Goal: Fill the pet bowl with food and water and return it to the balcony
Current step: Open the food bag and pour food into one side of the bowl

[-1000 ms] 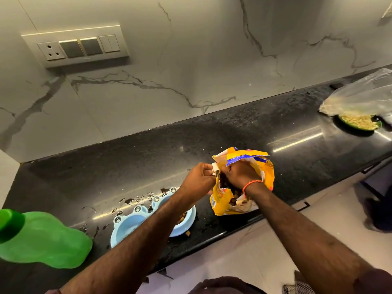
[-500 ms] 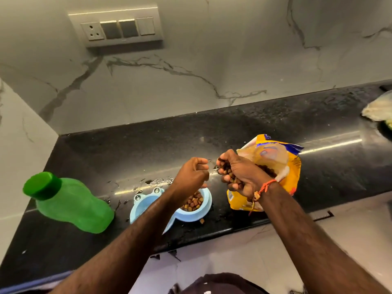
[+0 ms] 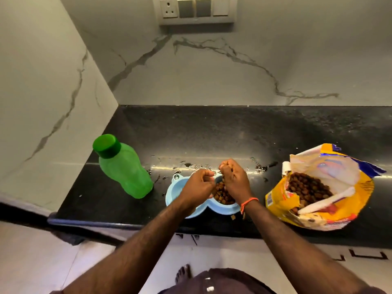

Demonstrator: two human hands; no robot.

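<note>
Head view
Bowl: we see a light blue pet bowl [image 3: 177, 188] with two cups near the front edge of the black tabletop [image 3: 212, 132].
Food: brown kibble [image 3: 222, 195] sits in the right cup. The left cup looks empty, but our hand hides much of it.
Right hand: our right hand [image 3: 234, 180] is over the right cup. Its grip is curled shut around some kibble, and bits show between the fingers.
Left hand: our left hand [image 3: 197, 187] is over the left cup, just beside the right hand. Its grip is loosely curled, with thumb and fingertips close together. We cannot tell if it holds anything.
Band: an orange thread [image 3: 249, 202] goes around our right wrist.
Bag: a yellow food bag [image 3: 318, 211] lies open on the tabletop, right of the bowl, with kibble inside.
Bottle: a green bottle [image 3: 124, 169] with its cap on stands left of the bowl, near it but not touching.
Spills: water drops [image 3: 191, 165] shine behind the bowl. One kibble piece [image 3: 233, 218] lies in front of it.
Wall: a switch plate [image 3: 196, 9] is on the marble wall.
</note>
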